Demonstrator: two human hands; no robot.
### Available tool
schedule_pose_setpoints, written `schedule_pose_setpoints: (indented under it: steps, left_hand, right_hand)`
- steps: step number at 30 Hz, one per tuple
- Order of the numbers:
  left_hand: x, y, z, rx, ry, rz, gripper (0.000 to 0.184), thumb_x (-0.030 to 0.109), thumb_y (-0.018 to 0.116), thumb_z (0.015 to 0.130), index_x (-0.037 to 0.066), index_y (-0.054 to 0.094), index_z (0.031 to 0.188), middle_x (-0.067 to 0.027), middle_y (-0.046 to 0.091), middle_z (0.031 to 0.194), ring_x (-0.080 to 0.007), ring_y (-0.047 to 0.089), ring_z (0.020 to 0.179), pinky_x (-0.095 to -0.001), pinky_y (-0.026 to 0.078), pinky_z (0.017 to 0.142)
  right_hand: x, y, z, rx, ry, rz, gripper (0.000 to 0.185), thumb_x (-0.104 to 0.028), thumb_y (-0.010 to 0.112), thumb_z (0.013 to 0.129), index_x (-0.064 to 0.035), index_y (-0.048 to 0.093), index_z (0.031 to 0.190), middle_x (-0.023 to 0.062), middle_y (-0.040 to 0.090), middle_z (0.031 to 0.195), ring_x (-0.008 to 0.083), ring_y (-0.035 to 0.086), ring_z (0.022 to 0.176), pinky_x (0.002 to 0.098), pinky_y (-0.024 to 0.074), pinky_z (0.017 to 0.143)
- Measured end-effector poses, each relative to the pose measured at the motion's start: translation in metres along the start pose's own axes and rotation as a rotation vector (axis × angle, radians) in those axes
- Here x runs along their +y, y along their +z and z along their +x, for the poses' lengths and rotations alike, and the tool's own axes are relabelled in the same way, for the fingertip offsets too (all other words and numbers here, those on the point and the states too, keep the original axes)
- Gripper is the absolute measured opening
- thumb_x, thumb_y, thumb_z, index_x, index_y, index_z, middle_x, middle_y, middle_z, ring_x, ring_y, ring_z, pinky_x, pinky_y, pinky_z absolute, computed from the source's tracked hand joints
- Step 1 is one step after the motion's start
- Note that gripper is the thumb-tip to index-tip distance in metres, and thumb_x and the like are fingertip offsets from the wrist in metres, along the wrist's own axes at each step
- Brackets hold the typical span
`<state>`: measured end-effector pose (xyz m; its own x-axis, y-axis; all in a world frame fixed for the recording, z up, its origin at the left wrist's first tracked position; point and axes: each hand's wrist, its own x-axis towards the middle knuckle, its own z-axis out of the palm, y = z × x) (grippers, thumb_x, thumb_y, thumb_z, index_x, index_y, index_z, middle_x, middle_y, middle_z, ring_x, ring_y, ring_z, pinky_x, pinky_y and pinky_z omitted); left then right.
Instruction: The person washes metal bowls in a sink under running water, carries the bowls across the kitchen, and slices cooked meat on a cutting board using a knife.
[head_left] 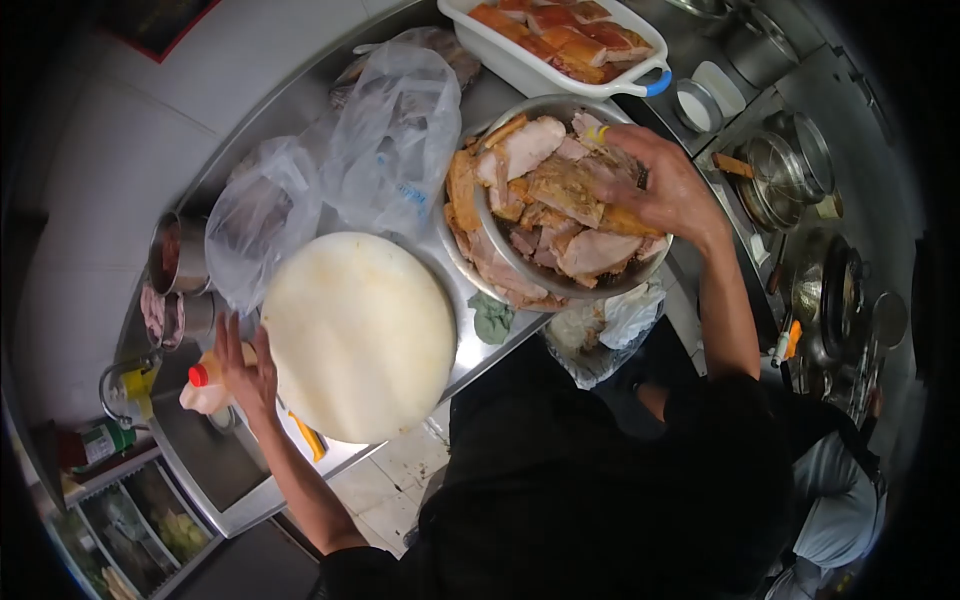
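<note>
My left hand (248,378) is at the left edge of a round, pale cutting board (360,335), its fingers stretched and apart. Right beside it is a bottle (207,385) with a red cap, partly hidden by the hand; I cannot tell whether they touch. My right hand (655,185) reaches over a metal bowl (490,228) heaped with cut roast meat (565,190). Thumb and fingers are spread over the meat at the bowl's right side, with nothing visibly gripped; the fingertips are slightly blurred. Under that bowl, more meat lies in a second metal bowl (455,255).
Behind the bowls stands a white dish (550,75) of browned meat pieces. Plastic bags (395,130) lie behind the board. A yellow-handled tool (308,436) rests by its front edge. Metal pots (182,250) stand left; pans (785,165) line the right. Another person's leg (840,500) shows lower right.
</note>
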<state>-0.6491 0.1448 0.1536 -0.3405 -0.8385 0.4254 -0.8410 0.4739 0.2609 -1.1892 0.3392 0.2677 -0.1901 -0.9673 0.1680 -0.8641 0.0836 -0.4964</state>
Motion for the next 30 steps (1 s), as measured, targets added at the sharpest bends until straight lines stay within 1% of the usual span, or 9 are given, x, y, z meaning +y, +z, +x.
schedule_pose_setpoints:
  steps: [3, 4, 6, 9, 11, 14, 18, 22, 30]
  left_hand:
    - [-0.016, -0.026, -0.079, -0.117, -0.533, 0.02, 0.049, 0.034, 0.073, 0.085, 0.0, 0.066, 0.121, -0.0245, 0.067, 0.115, -0.0422, 0.066, 0.103, -0.047, 0.051, 0.09]
    - [-0.044, -0.02, -0.117, -0.167, -0.516, 0.212, 0.055, 0.041, 0.073, 0.083, 0.0, 0.067, 0.118, -0.0264, 0.068, 0.11, -0.0421, 0.068, 0.097, -0.0475, 0.054, 0.086]
    - [-0.074, -0.003, -0.179, -0.361, -0.81, 0.379, 0.082, 0.065, 0.059, 0.085, -0.009, 0.064, 0.12, -0.0344, 0.064, 0.114, -0.0425, 0.061, 0.115, -0.0478, 0.047, 0.099]
    - [-0.074, 0.008, -0.207, -0.419, -0.98, 0.022, 0.078, 0.063, 0.058, 0.086, -0.007, 0.064, 0.12, -0.0329, 0.065, 0.112, -0.0459, 0.061, 0.111, -0.0474, 0.048, 0.096]
    - [-0.086, 0.017, -0.214, -0.519, -0.917, -0.015, 0.067, 0.06, 0.061, 0.085, -0.002, 0.07, 0.111, -0.0299, 0.068, 0.105, -0.0437, 0.065, 0.104, -0.0479, 0.049, 0.092]
    - [-0.101, 0.033, -0.244, -0.304, -0.8, 0.058, 0.06, 0.051, 0.069, 0.08, 0.0, 0.068, 0.112, -0.0289, 0.067, 0.103, -0.0425, 0.066, 0.098, -0.05, 0.051, 0.088]
    - [-0.091, 0.04, -0.241, -0.401, -0.991, 0.17, 0.062, 0.04, 0.074, 0.074, 0.002, 0.059, 0.122, -0.0298, 0.053, 0.127, -0.0488, 0.056, 0.112, -0.0538, 0.052, 0.09]
    - [-0.107, 0.058, -0.234, -0.317, -0.891, 0.108, 0.044, 0.023, 0.066, 0.075, 0.001, 0.061, 0.112, -0.0274, 0.061, 0.112, -0.0441, 0.062, 0.103, -0.0497, 0.053, 0.087]
    - [-0.112, 0.042, -0.229, -0.111, -0.861, -0.043, 0.031, 0.019, 0.06, 0.07, -0.008, 0.064, 0.085, -0.03, 0.068, 0.086, -0.0469, 0.067, 0.086, -0.0512, 0.054, 0.077]
  right_hand:
    - [0.002, 0.024, 0.01, -0.034, -0.078, 0.028, 0.05, -0.023, 0.076, 0.082, 0.0037, 0.062, 0.122, 0.0237, 0.061, 0.126, 0.0388, 0.057, 0.12, 0.042, 0.0446, 0.103]
    - [0.017, 0.034, 0.026, -0.031, -0.054, 0.047, 0.053, -0.025, 0.075, 0.082, 0.0032, 0.06, 0.125, 0.0234, 0.061, 0.127, 0.0389, 0.057, 0.12, 0.0421, 0.0446, 0.103]
    - [0.026, 0.048, 0.056, -0.04, 0.039, 0.006, 0.064, -0.03, 0.076, 0.081, 0.0034, 0.055, 0.13, 0.0236, 0.061, 0.127, 0.0386, 0.057, 0.12, 0.0415, 0.045, 0.102]
    - [0.023, 0.056, 0.084, -0.171, 0.163, -0.153, 0.083, -0.036, 0.081, 0.073, 0.0028, 0.047, 0.137, 0.0257, 0.061, 0.126, 0.0382, 0.057, 0.119, 0.0408, 0.0456, 0.101]
    - [0.031, 0.064, 0.104, -0.279, 0.192, -0.165, 0.097, -0.039, 0.086, 0.064, 0.002, 0.042, 0.14, 0.0286, 0.059, 0.126, 0.038, 0.058, 0.118, 0.0406, 0.0452, 0.101]
    - [0.052, 0.079, 0.109, -0.036, 0.138, 0.061, 0.1, -0.015, 0.088, 0.059, -0.0013, 0.038, 0.144, 0.017, 0.063, 0.113, 0.0311, 0.061, 0.104, 0.0403, 0.0491, 0.093]
    - [0.041, 0.071, 0.103, -0.1, 0.067, -0.145, 0.071, -0.016, 0.087, 0.06, 0.0014, 0.061, 0.124, 0.0209, 0.067, 0.114, 0.0344, 0.063, 0.11, 0.0384, 0.0484, 0.096]
    - [0.081, 0.067, 0.116, -0.135, 0.331, 0.322, 0.049, -0.007, 0.081, 0.072, -0.0007, 0.064, 0.117, 0.01, 0.069, 0.108, 0.0198, 0.066, 0.101, 0.0306, 0.0506, 0.089]
    - [0.027, -0.017, 0.088, 0.127, 0.002, 0.438, 0.041, 0.001, 0.068, 0.082, -0.0049, 0.058, 0.121, 0.0063, 0.067, 0.106, 0.0139, 0.064, 0.094, 0.0287, 0.0531, 0.081]
